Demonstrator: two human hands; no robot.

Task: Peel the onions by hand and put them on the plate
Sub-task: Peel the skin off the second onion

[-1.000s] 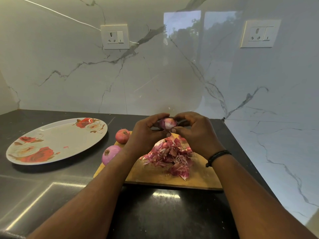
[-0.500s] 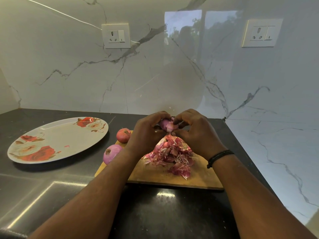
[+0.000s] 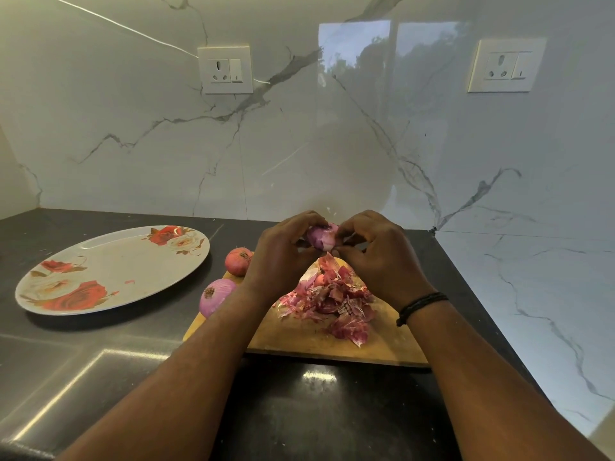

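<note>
The plate (image 3: pixel 109 271) sits on the counter (image 3: pixel 316 410), left of the board (image 3: pixel 299 337). Two onions (image 3: pixel 238 261) lie at the board's left end. The peels (image 3: pixel 329 301) lie in a heap on it.

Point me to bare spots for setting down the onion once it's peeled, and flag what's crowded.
The plate centre, between its rose prints, is bare. The counter in front of the cutting board is free too. Crowded: the board's middle under the pile of peels, and its left edge, where the peeled onion and unpeeled onion lie.
</note>
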